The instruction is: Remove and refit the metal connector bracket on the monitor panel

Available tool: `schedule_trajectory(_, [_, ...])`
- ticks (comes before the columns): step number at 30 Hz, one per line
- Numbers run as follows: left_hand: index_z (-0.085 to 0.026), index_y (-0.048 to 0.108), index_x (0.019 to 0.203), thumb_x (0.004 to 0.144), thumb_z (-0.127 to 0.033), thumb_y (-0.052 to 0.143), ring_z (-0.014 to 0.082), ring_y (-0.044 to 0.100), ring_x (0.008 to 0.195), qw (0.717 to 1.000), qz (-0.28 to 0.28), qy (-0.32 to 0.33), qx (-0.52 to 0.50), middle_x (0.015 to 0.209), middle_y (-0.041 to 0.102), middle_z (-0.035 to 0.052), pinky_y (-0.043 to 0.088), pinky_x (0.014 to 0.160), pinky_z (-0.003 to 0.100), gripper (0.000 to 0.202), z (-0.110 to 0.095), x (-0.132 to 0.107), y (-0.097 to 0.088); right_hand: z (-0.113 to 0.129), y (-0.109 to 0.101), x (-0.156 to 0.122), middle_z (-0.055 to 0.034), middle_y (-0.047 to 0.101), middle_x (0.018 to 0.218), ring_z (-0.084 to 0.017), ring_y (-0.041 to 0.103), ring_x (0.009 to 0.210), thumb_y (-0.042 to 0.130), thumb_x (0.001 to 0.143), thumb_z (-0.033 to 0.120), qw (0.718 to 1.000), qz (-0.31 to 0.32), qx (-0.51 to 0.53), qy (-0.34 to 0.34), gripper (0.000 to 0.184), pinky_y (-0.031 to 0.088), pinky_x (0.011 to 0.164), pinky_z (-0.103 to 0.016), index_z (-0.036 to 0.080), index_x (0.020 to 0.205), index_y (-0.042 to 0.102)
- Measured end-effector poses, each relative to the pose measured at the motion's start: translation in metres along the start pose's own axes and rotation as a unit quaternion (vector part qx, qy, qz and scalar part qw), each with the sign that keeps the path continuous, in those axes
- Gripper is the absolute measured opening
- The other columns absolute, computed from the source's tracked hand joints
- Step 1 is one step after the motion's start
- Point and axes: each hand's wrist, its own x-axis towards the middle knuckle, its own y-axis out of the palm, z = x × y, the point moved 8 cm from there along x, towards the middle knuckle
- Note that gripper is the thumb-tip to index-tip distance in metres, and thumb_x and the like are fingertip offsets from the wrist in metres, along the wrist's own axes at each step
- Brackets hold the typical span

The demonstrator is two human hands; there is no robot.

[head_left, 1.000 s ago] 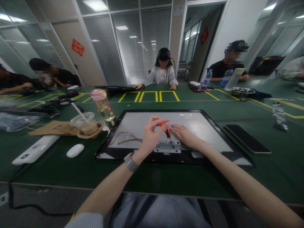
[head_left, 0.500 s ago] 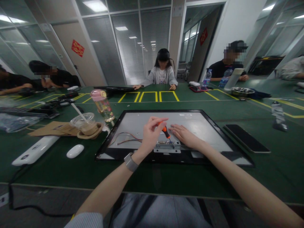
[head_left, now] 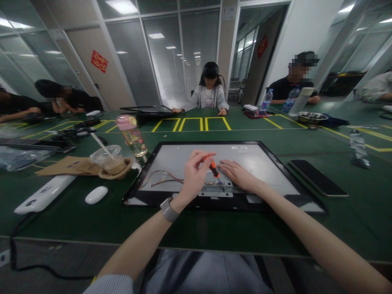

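Note:
My left hand point(head_left: 196, 170) is closed around the handle of an orange and black screwdriver point(head_left: 214, 169). The screwdriver leans, its tip down at a metal bracket with connector ports point(head_left: 216, 188). My right hand point(head_left: 239, 174) lies flat, fingers stretched out, on the grey back of a black-framed display panel point(head_left: 269, 169), just right of the screwdriver. Thin wires point(head_left: 163, 176) run across the panel's left part toward the bracket and pass behind my left hand. Part of the bracket is hidden by that hand.
Left of the panel are a pink-lidded bottle point(head_left: 131, 136), an iced drink cup point(head_left: 108, 157), a white mouse point(head_left: 96, 195) and a white power strip point(head_left: 44, 194). A black phone point(head_left: 317, 177) lies to the right. Across the green table point(head_left: 196, 228) sits a person point(head_left: 210, 96); others sit at both sides.
My hands and the screwdriver stay almost in place. Across the table, the dark flat panel by the seated person has its near edge tilted up slightly.

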Motion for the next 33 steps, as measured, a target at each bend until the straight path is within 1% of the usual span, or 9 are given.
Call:
schedule_trajectory(6, [-0.019, 0.071, 0.111, 0.099, -0.029, 0.049, 0.0165, 0.065, 0.094, 0.999, 0.029, -0.021, -0.028, 0.100, 0.069, 0.0067, 0.051, 0.091, 0.031, 0.027, 0.0056, 0.0009, 0.0034, -0.0007, 0.0006, -0.0003, -0.0163, 0.049, 0.151, -0.029, 0.039, 0.144, 0.017, 0.105, 0.043, 1.000, 0.003, -0.001, 0.005, 0.058, 0.027, 0.117, -0.057, 0.016, 0.141, 0.055])
schedule_trajectory(9, [-0.020, 0.075, 0.104, 0.095, -0.032, 0.058, 0.0168, 0.063, 0.095, 1.000, 0.021, -0.015, -0.011, 0.103, 0.066, 0.0068, 0.051, 0.088, 0.030, 0.022, 0.0065, 0.0017, 0.0013, 0.0009, -0.0003, -0.0001, -0.0167, 0.048, 0.151, -0.029, 0.038, 0.145, 0.018, 0.105, 0.042, 1.000, 0.004, 0.001, 0.003, 0.058, 0.027, 0.117, -0.056, 0.016, 0.141, 0.054])
schedule_trajectory(12, [-0.021, 0.076, 0.099, 0.091, -0.032, 0.065, 0.0150, 0.062, 0.088, 1.000, 0.014, -0.006, 0.002, 0.097, 0.061, 0.0052, 0.052, 0.082, 0.028, 0.018, 0.0043, 0.0013, 0.0005, 0.0017, -0.0018, -0.0003, -0.0169, 0.048, 0.152, -0.029, 0.038, 0.145, 0.018, 0.104, 0.042, 1.000, 0.001, 0.004, 0.005, 0.058, 0.027, 0.117, -0.057, 0.017, 0.141, 0.055])
schedule_trajectory(18, [-0.023, 0.071, 0.114, 0.100, -0.029, 0.049, 0.0170, 0.065, 0.095, 0.998, 0.051, -0.013, -0.042, 0.100, 0.068, 0.0067, 0.052, 0.092, 0.033, 0.027, -0.0006, -0.0008, 0.0078, 0.0013, -0.0014, -0.0009, -0.0168, 0.048, 0.152, -0.029, 0.038, 0.145, 0.019, 0.104, 0.041, 1.000, 0.005, 0.001, 0.011, 0.057, 0.027, 0.118, -0.055, 0.016, 0.141, 0.054])
schedule_trajectory(21, [-0.024, 0.075, 0.102, 0.096, -0.033, 0.057, 0.0179, 0.063, 0.096, 0.999, 0.034, -0.003, -0.026, 0.101, 0.065, 0.0067, 0.052, 0.089, 0.032, 0.022, -0.0013, 0.0006, 0.0048, 0.0013, -0.0015, -0.0004, -0.0157, 0.049, 0.151, -0.029, 0.039, 0.144, 0.020, 0.104, 0.041, 1.000, 0.003, 0.001, 0.005, 0.056, 0.028, 0.117, -0.056, 0.018, 0.141, 0.055])
schedule_trajectory(24, [-0.023, 0.077, 0.095, 0.089, -0.035, 0.067, 0.0153, 0.061, 0.088, 1.000, 0.013, 0.009, -0.001, 0.095, 0.060, 0.0049, 0.052, 0.081, 0.028, 0.016, -0.0012, 0.0014, 0.0005, 0.0004, -0.0007, 0.0002, -0.0151, 0.049, 0.151, -0.028, 0.039, 0.144, 0.021, 0.104, 0.040, 1.000, 0.002, -0.002, 0.003, 0.054, 0.028, 0.117, -0.057, 0.019, 0.141, 0.055])
schedule_trajectory(26, [-0.022, 0.077, 0.097, 0.091, -0.033, 0.065, 0.0144, 0.061, 0.085, 1.000, 0.018, 0.011, 0.000, 0.092, 0.061, 0.0044, 0.051, 0.079, 0.027, 0.017, -0.0009, 0.0009, 0.0008, -0.0009, -0.0001, 0.0003, -0.0151, 0.048, 0.152, -0.028, 0.038, 0.145, 0.021, 0.104, 0.040, 1.000, 0.000, -0.001, 0.007, 0.054, 0.027, 0.117, -0.056, 0.019, 0.142, 0.054])
schedule_trajectory(30, [-0.019, 0.071, 0.111, 0.100, -0.029, 0.048, 0.0165, 0.065, 0.091, 0.998, 0.045, -0.020, -0.050, 0.095, 0.068, 0.0067, 0.052, 0.086, 0.031, 0.028, 0.0038, -0.0013, 0.0054, -0.0014, 0.0002, -0.0001, -0.0149, 0.049, 0.152, -0.028, 0.038, 0.145, 0.019, 0.105, 0.044, 1.000, -0.001, 0.002, 0.012, 0.057, 0.027, 0.118, -0.055, 0.018, 0.141, 0.056])
schedule_trajectory(33, [-0.019, 0.072, 0.107, 0.099, -0.034, 0.049, 0.0172, 0.065, 0.093, 0.998, 0.036, -0.025, -0.045, 0.099, 0.068, 0.0075, 0.052, 0.088, 0.032, 0.029, 0.0046, -0.0007, 0.0050, 0.0000, 0.0003, -0.0001, -0.0168, 0.047, 0.152, -0.029, 0.038, 0.145, 0.018, 0.105, 0.043, 1.000, 0.007, -0.002, 0.011, 0.058, 0.026, 0.118, -0.055, 0.016, 0.141, 0.055])
